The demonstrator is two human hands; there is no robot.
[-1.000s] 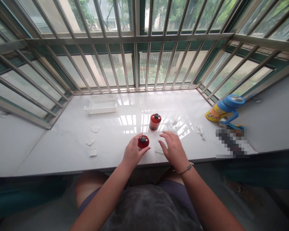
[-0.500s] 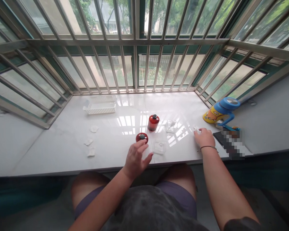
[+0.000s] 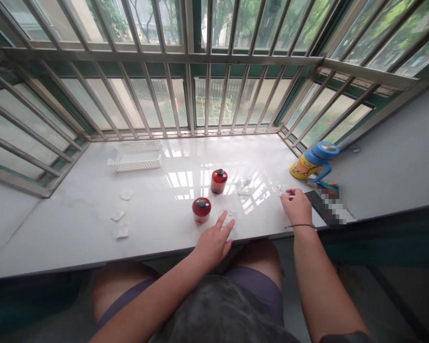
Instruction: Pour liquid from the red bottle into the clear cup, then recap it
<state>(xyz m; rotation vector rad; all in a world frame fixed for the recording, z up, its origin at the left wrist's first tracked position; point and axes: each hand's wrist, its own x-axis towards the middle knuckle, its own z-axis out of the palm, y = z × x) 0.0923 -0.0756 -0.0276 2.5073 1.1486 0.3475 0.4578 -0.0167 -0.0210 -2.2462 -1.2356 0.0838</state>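
My left hand (image 3: 214, 242) is at the front of the white counter with its fingers spread and nothing in its grip. Its fingertips reach over a small clear plastic box (image 3: 230, 216), partly covered by them; whether they touch it I cannot tell. Just left of those fingers stands a red bottle with a dark cap (image 3: 201, 210), and a second red bottle (image 3: 219, 181) is behind it. A further clear plastic box (image 3: 245, 186) lies to the right of the bottles. Farther right, my right hand (image 3: 296, 207) pinches a small clear plastic piece (image 3: 280, 189) at the counter surface.
A white perforated basket (image 3: 137, 165) sits at the back left. Several crumpled white pieces (image 3: 122, 232) lie on the left. At right stand a blue and yellow cartoon bottle (image 3: 309, 162) and a dark flat object (image 3: 320, 207), partly blurred out. Metal bars (image 3: 200, 58) close off the back.
My left hand has moved right and down, from the nearer red bottle to the clear box. My right hand stays by the clear piece. The whole view has shifted slightly.
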